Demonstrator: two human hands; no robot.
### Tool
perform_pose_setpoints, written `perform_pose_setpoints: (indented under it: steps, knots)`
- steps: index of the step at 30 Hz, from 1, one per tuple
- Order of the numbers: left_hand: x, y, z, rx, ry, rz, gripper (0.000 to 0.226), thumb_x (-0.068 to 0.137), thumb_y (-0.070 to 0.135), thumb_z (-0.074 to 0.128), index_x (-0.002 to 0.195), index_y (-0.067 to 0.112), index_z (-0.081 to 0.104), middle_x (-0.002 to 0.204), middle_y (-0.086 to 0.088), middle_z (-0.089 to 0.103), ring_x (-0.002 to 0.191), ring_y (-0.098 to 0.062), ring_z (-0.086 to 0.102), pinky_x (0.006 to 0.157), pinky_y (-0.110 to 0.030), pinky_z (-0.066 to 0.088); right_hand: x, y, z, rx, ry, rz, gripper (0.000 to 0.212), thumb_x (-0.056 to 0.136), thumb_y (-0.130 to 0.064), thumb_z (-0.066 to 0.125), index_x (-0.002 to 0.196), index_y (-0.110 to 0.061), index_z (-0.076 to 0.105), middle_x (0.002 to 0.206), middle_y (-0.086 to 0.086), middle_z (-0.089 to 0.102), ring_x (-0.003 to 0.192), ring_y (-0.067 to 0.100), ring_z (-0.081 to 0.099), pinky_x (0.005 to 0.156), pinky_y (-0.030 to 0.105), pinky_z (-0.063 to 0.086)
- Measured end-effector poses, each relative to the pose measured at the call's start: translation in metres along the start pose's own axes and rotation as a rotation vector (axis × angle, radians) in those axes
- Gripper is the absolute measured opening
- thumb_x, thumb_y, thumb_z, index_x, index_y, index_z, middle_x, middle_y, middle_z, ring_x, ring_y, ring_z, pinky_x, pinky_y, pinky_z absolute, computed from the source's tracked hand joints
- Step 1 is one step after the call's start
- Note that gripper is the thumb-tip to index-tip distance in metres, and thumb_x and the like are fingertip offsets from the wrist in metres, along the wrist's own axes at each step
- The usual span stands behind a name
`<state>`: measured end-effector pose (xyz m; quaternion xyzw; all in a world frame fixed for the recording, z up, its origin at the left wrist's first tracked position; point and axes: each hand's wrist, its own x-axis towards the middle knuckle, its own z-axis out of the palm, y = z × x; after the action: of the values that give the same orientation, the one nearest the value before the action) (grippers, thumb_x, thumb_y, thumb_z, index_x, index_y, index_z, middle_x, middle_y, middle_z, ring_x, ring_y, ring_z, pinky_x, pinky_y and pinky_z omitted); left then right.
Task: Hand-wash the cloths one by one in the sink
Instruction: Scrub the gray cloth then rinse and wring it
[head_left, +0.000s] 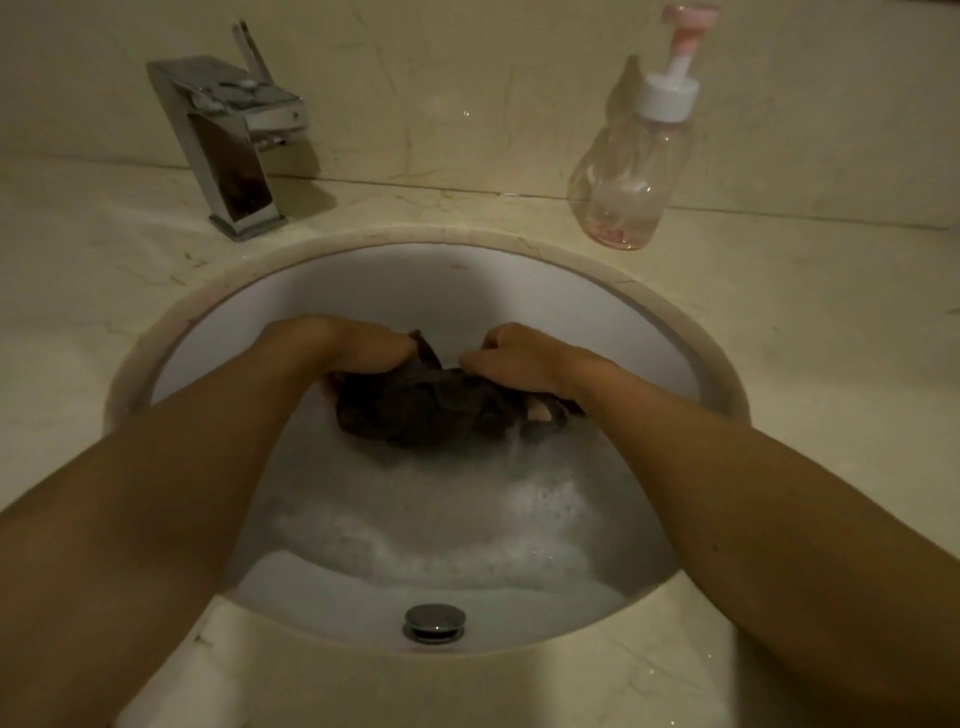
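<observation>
Both hands are down in the sink (395, 291) and they hold one dark cloth (415, 410) between them. The left hand (358, 348) has its fingers curled over the left end of the cloth and grips it; the fingertips are hidden under the fabric. The right hand (514, 358) is closed on the right end, with the knuckles up and the thumb pressing on top of the cloth. The two hands are near each other but they do not touch. The cloth is wet and bunched, and it lies in the far half of the sink, with its lower part in the water (415, 483). A small pale spot shows at the right end of the cloth, and I cannot tell what it is. White foam (415, 530) floats on the water, nearer to the person than the cloth. A round metal fitting (435, 621) sits on the near wall of the sink, above the water. Both forearms reach in over the near rim. On the tabletop (805, 322), behind the sink on the left, stands a square chrome faucet (228, 150). Behind the sink on the right stands a clear bottle (628, 171) with a white and pink pump; a little pink liquid is at its bottom.
</observation>
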<state>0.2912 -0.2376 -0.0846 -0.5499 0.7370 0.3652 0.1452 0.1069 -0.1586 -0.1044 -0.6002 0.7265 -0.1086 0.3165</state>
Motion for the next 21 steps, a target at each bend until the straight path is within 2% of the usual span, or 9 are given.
perform_pose_setpoints:
  steps: [3,5,7,9,11,13,15,18,21]
  knots:
    - [0.010,-0.011,-0.011,0.163,0.383,0.204,0.043,0.106,0.040,0.039,0.102,0.006,0.064,0.101,-0.017,0.066,0.084,-0.030,0.063,0.077,-0.037,0.052,0.005,0.005,-0.006,-0.241,0.248,-0.092,0.036,0.101,-0.034,0.057,0.131,-0.016,0.058,0.128,0.011,0.063,0.111,0.032,0.061,0.091,0.038,0.052]
    - [0.012,-0.010,-0.013,0.072,0.501,0.388,0.039,0.098,0.045,0.051,0.107,0.010,0.065,0.108,-0.014,0.067,0.096,-0.029,0.061,0.089,-0.042,0.050,0.005,0.004,-0.012,-0.063,0.252,-0.159,0.028,0.097,-0.037,0.060,0.121,-0.023,0.064,0.119,0.005,0.066,0.108,0.028,0.064,0.086,0.035,0.053]
    - [0.012,-0.008,-0.009,0.039,0.231,0.461,0.055,0.073,0.064,0.065,0.111,0.024,0.066,0.113,-0.005,0.067,0.105,-0.025,0.062,0.097,-0.044,0.050,0.004,0.005,-0.015,-0.032,-0.027,-0.171,0.040,0.092,-0.047,0.066,0.127,-0.030,0.064,0.123,-0.004,0.065,0.111,0.021,0.062,0.091,0.033,0.050]
    - [0.007,-0.005,-0.004,0.242,-0.092,0.318,0.074,0.050,0.064,0.077,0.117,0.039,0.058,0.120,0.004,0.064,0.107,-0.020,0.062,0.098,-0.044,0.052,-0.003,0.005,-0.009,-0.261,-0.286,-0.139,0.051,0.091,-0.047,0.068,0.138,-0.032,0.055,0.123,-0.009,0.061,0.108,0.018,0.060,0.090,0.033,0.050]
    - [0.008,-0.004,0.000,0.383,-0.152,0.276,0.078,0.060,0.046,0.089,0.127,0.040,0.050,0.123,0.010,0.057,0.111,-0.017,0.057,0.101,-0.038,0.049,0.000,0.007,0.001,-0.389,-0.262,-0.170,0.034,0.089,-0.034,0.070,0.120,-0.029,0.056,0.101,-0.007,0.061,0.089,0.019,0.063,0.073,0.030,0.051]
    - [0.005,0.000,0.001,0.362,-0.042,0.254,0.075,0.062,0.039,0.091,0.128,0.030,0.058,0.119,0.011,0.061,0.108,-0.016,0.061,0.099,-0.035,0.050,0.001,0.000,0.007,-0.324,-0.135,-0.182,0.023,0.084,-0.026,0.073,0.103,-0.021,0.062,0.086,-0.004,0.062,0.076,0.018,0.063,0.061,0.029,0.051]
    - [0.002,0.003,0.001,0.177,-0.049,0.143,0.073,0.054,0.044,0.089,0.120,0.020,0.068,0.107,0.000,0.074,0.092,-0.022,0.073,0.086,-0.041,0.060,0.002,-0.005,0.005,-0.047,-0.116,-0.063,0.019,0.081,-0.025,0.071,0.094,-0.011,0.071,0.080,0.003,0.067,0.072,0.021,0.064,0.061,0.028,0.049]
    - [-0.008,0.004,0.001,-0.059,-0.190,-0.005,0.041,0.081,0.037,0.077,0.110,0.008,0.071,0.094,-0.013,0.075,0.075,-0.029,0.074,0.064,-0.039,0.062,0.001,0.000,0.000,0.187,-0.168,0.091,0.025,0.077,-0.023,0.067,0.095,-0.007,0.071,0.088,0.015,0.068,0.076,0.031,0.063,0.068,0.034,0.050]
    - [0.011,-0.014,-0.007,0.226,0.318,0.201,0.042,0.088,0.042,0.071,0.119,0.014,0.062,0.117,-0.009,0.064,0.105,-0.030,0.063,0.087,-0.038,0.052,0.007,0.008,-0.005,-0.270,0.075,0.002,0.057,0.088,-0.040,0.070,0.137,-0.016,0.054,0.128,0.011,0.059,0.112,0.033,0.059,0.094,0.044,0.051]
